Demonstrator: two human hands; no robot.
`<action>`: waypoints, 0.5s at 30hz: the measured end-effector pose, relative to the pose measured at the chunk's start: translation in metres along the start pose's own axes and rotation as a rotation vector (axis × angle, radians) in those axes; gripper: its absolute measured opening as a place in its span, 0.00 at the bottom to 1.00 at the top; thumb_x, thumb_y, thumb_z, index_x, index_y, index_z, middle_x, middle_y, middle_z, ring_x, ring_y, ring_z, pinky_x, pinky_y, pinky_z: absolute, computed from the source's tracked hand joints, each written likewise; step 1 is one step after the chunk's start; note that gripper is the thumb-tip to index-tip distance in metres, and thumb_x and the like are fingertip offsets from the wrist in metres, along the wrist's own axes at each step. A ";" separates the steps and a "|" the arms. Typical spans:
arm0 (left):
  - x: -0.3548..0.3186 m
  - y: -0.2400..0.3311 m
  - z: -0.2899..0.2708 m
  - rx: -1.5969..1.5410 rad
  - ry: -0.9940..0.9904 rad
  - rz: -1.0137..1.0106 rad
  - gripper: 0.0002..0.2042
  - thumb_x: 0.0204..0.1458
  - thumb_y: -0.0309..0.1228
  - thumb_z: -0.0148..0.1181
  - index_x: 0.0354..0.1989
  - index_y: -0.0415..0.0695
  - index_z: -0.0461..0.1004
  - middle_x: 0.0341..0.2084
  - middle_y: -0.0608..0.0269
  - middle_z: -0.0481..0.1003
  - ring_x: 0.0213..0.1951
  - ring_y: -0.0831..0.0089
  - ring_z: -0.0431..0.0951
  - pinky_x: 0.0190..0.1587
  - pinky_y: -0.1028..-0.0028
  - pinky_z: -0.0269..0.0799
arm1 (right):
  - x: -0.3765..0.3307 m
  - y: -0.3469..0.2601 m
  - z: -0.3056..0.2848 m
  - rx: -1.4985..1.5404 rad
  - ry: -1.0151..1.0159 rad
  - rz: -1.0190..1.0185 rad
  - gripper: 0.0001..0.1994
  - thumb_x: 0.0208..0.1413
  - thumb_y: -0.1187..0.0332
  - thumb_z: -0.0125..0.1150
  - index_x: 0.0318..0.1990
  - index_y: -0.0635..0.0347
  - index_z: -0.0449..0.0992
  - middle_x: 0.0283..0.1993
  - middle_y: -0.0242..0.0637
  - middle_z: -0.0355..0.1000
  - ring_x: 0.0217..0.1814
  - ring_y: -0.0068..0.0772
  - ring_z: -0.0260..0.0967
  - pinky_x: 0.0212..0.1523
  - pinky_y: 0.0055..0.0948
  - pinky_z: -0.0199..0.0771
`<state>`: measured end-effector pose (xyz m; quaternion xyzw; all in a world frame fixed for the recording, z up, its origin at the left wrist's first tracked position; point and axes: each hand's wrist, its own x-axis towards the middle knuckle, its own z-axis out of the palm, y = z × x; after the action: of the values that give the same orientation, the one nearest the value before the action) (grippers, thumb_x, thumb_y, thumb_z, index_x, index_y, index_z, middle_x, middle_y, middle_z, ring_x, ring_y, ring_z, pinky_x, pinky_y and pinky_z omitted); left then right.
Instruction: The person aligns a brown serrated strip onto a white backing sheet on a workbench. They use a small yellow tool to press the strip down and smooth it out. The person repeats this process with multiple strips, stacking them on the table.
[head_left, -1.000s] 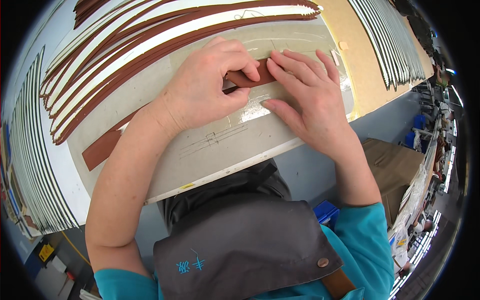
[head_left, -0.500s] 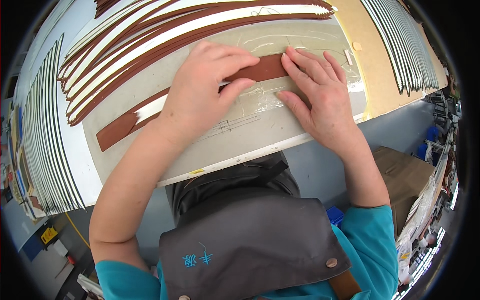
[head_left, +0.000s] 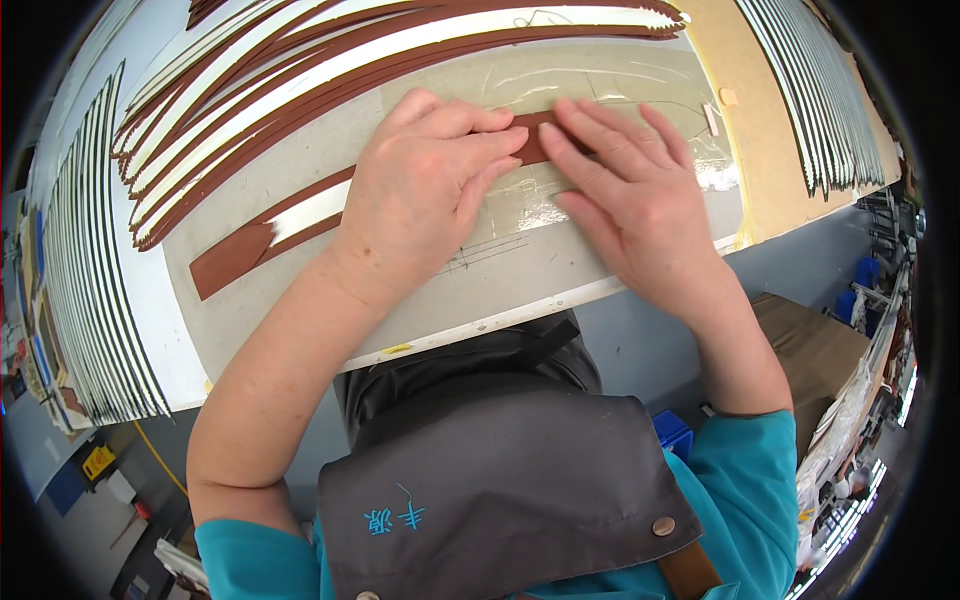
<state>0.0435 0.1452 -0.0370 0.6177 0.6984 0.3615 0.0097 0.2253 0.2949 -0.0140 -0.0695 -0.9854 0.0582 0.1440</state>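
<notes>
A long brown leather-like strip (head_left: 232, 265) with a white middle band lies across the worktop, running up to the right beneath my hands. My left hand (head_left: 415, 180) is over it, thumb and fingers pressed together at the strip's edges. Flat on the strip's right end rests my right hand (head_left: 635, 185), its fingers stretched out and the thumb apart. The two hands' fingertips are close to each other, with a short piece of brown showing between them. My hands cover the strip's middle and right end.
Behind my hands lies a stack of brown-and-white strips (head_left: 330, 85). Rows of dark-edged strips stand at the left (head_left: 95, 270) and far right (head_left: 810, 90). Clear film (head_left: 520, 205) covers part of the grey mat (head_left: 400, 300). A brown box (head_left: 805, 345) stands right of the table.
My left hand has shifted right along the strip, and its thumb has closed toward the fingers. The right hand's fingertips have slid slightly left, covering more of the strip's end.
</notes>
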 end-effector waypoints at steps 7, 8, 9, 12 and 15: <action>-0.017 0.008 -0.006 0.233 -0.107 0.049 0.18 0.55 0.25 0.66 0.56 0.42 0.80 0.58 0.65 0.78 0.51 0.60 0.76 0.55 0.64 0.74 | 0.007 0.013 -0.004 -0.019 -0.092 -0.049 0.28 0.57 0.60 0.69 0.65 0.53 0.75 0.70 0.31 0.71 0.72 0.37 0.65 0.76 0.50 0.55; -0.023 0.009 -0.010 0.255 -0.110 0.049 0.19 0.55 0.25 0.66 0.57 0.42 0.80 0.59 0.65 0.78 0.52 0.60 0.76 0.56 0.63 0.74 | 0.004 0.019 -0.006 -0.036 -0.114 -0.036 0.29 0.57 0.60 0.70 0.66 0.53 0.74 0.71 0.32 0.70 0.74 0.38 0.64 0.77 0.50 0.53; -0.028 0.010 -0.013 0.276 -0.112 0.048 0.20 0.55 0.26 0.66 0.58 0.41 0.79 0.60 0.65 0.77 0.52 0.59 0.76 0.57 0.63 0.73 | 0.001 0.023 -0.008 -0.056 -0.121 -0.038 0.29 0.57 0.60 0.70 0.67 0.53 0.74 0.71 0.32 0.70 0.75 0.39 0.63 0.77 0.50 0.53; -0.031 0.011 -0.017 0.272 -0.096 0.038 0.20 0.55 0.27 0.66 0.58 0.43 0.79 0.60 0.65 0.77 0.52 0.60 0.76 0.56 0.61 0.72 | 0.002 0.023 -0.009 -0.074 -0.097 -0.023 0.29 0.56 0.61 0.70 0.66 0.53 0.75 0.71 0.32 0.70 0.76 0.42 0.62 0.77 0.51 0.52; -0.023 0.005 -0.019 0.249 -0.086 0.047 0.18 0.55 0.29 0.67 0.55 0.45 0.80 0.58 0.65 0.78 0.50 0.62 0.77 0.53 0.62 0.73 | 0.006 0.023 -0.009 -0.071 -0.039 -0.054 0.24 0.56 0.62 0.71 0.60 0.57 0.79 0.68 0.33 0.72 0.70 0.42 0.67 0.73 0.47 0.60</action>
<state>0.0448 0.1160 -0.0302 0.6453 0.7221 0.2452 -0.0457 0.2253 0.3189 -0.0068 -0.0470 -0.9910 0.0207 0.1239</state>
